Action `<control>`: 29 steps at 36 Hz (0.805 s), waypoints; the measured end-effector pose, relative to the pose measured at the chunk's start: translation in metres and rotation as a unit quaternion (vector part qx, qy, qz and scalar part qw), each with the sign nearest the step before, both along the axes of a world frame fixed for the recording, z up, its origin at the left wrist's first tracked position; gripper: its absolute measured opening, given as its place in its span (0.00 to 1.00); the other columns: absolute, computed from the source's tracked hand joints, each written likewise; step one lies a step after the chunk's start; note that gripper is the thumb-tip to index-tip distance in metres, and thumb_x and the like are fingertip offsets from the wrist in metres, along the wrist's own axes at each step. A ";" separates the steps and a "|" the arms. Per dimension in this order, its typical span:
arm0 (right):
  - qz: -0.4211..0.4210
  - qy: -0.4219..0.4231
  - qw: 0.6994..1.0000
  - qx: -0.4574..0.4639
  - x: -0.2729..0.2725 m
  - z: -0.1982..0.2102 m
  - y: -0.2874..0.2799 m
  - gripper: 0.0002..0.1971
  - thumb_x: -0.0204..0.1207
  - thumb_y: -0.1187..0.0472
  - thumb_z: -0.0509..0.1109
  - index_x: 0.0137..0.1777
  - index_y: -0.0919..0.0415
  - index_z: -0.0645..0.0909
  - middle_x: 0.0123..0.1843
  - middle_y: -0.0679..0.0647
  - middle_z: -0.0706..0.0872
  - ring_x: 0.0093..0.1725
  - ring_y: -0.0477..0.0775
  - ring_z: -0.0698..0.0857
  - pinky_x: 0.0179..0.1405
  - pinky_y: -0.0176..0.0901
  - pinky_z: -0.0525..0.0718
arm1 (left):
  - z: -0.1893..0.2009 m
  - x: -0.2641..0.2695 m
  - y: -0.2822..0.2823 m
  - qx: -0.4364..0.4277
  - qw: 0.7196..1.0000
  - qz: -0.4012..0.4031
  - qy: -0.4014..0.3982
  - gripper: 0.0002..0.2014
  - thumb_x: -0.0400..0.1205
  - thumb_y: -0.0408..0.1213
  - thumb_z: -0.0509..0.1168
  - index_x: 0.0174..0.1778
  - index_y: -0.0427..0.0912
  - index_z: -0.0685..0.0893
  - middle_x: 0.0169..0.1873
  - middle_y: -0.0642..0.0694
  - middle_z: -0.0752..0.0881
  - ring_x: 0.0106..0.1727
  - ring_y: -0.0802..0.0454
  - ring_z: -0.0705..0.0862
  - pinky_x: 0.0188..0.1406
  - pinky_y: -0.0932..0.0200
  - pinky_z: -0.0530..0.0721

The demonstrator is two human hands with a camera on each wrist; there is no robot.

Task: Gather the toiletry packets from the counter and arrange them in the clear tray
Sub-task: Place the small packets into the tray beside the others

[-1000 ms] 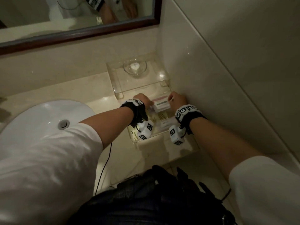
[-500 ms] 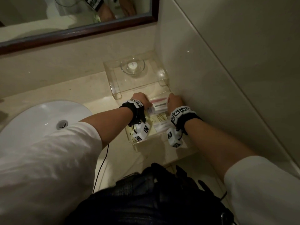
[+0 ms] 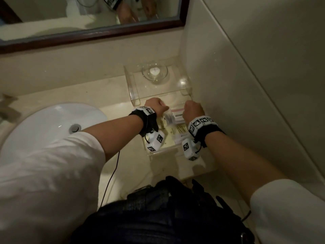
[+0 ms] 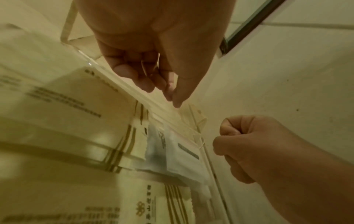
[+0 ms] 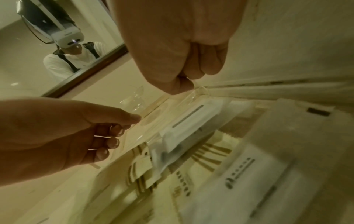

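Observation:
The clear tray (image 3: 163, 151) lies on the counter against the right wall, with several cream, gold-striped packets (image 3: 175, 131) flat inside it. A white packet with red and green stripes (image 3: 176, 116) lies on top of them at the far end, between my hands. My left hand (image 3: 156, 106) has its fingers curled, and thumb and index meet on the tray's far rim (image 4: 134, 94). My right hand (image 3: 192, 110) is a tight fist, its thumb pinched at the tray's far right corner (image 5: 201, 89). Neither hand (image 4: 168, 94) (image 5: 184, 81) holds a packet.
A clear acrylic stand (image 3: 133, 92) carrying a glass dish (image 3: 154, 73) sits just behind the tray. The white sink (image 3: 52, 124) is to the left, the tiled wall (image 3: 228, 85) close on the right, and the mirror (image 3: 88, 23) above. A black cable (image 3: 112, 173) hangs at the counter's front.
Both hands have come off the white striped packet, which now lies in the tray, and have shifted to the tray's far rim.

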State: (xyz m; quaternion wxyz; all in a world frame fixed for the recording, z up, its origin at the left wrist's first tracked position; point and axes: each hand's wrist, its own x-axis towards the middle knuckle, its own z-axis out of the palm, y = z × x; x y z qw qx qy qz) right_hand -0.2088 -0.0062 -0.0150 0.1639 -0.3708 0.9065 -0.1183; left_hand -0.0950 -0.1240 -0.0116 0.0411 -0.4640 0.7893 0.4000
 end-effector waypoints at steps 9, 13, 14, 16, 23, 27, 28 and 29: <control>0.037 -0.018 0.998 -0.040 0.034 0.006 -0.025 0.17 0.76 0.67 0.60 0.26 0.55 0.63 0.37 0.58 0.78 0.37 0.58 0.77 0.34 0.43 0.72 | 0.002 0.043 -0.010 0.009 0.993 0.087 0.085 0.11 0.79 0.47 0.65 0.39 0.42 0.83 0.44 0.44 0.89 0.46 0.44 0.86 0.50 0.53 0.85; 0.062 -0.027 0.997 -0.047 0.056 0.010 -0.040 0.16 0.74 0.67 0.60 0.26 0.55 0.62 0.37 0.57 0.78 0.37 0.59 0.77 0.35 0.43 0.70 | 0.004 0.071 -0.016 0.021 0.987 0.118 0.104 0.11 0.81 0.45 0.63 0.33 0.47 0.81 0.46 0.42 0.89 0.42 0.45 0.85 0.52 0.50 0.86; 0.069 -0.031 0.996 -0.053 0.062 0.011 -0.043 0.17 0.73 0.68 0.60 0.26 0.54 0.62 0.37 0.57 0.78 0.37 0.59 0.77 0.35 0.43 0.70 | 0.004 0.078 -0.017 0.024 0.987 0.121 0.105 0.12 0.81 0.45 0.63 0.33 0.48 0.81 0.45 0.43 0.89 0.41 0.47 0.84 0.50 0.53 0.85; 0.096 -0.039 0.992 -0.069 0.073 0.013 -0.051 0.17 0.72 0.70 0.60 0.26 0.54 0.62 0.36 0.58 0.78 0.37 0.58 0.76 0.36 0.43 0.70 | 0.004 0.094 -0.019 0.023 0.985 0.135 0.109 0.11 0.82 0.45 0.62 0.36 0.47 0.82 0.42 0.46 0.88 0.39 0.50 0.83 0.45 0.59 0.81; 0.213 -0.024 0.975 -0.057 0.115 0.013 -0.078 0.18 0.70 0.71 0.62 0.26 0.54 0.59 0.35 0.57 0.75 0.39 0.58 0.73 0.41 0.46 0.72 | -0.002 0.147 -0.017 0.023 0.966 0.221 0.131 0.12 0.82 0.45 0.62 0.38 0.44 0.85 0.41 0.45 0.88 0.40 0.50 0.84 0.46 0.59 0.81; 0.259 -0.030 0.964 -0.057 0.143 0.017 -0.089 0.19 0.69 0.72 0.61 0.26 0.54 0.59 0.33 0.56 0.73 0.38 0.58 0.72 0.38 0.43 0.65 | -0.005 0.180 -0.017 0.025 0.955 0.261 0.135 0.12 0.82 0.45 0.62 0.42 0.42 0.86 0.40 0.47 0.87 0.40 0.50 0.83 0.46 0.60 0.81; 0.269 -0.029 0.961 -0.058 0.150 0.018 -0.092 0.19 0.69 0.72 0.61 0.26 0.54 0.59 0.35 0.57 0.74 0.38 0.58 0.72 0.38 0.43 0.65 | -0.004 0.188 -0.018 0.025 0.953 0.268 0.139 0.13 0.82 0.45 0.62 0.43 0.40 0.86 0.40 0.47 0.87 0.40 0.50 0.83 0.48 0.58 0.81; 0.279 -0.026 0.958 -0.059 0.157 0.018 -0.095 0.19 0.69 0.72 0.61 0.26 0.54 0.59 0.36 0.57 0.75 0.38 0.58 0.72 0.38 0.42 0.65 | -0.003 0.196 -0.019 0.024 0.950 0.275 0.144 0.13 0.82 0.44 0.62 0.44 0.39 0.87 0.40 0.46 0.87 0.40 0.49 0.83 0.50 0.56 0.82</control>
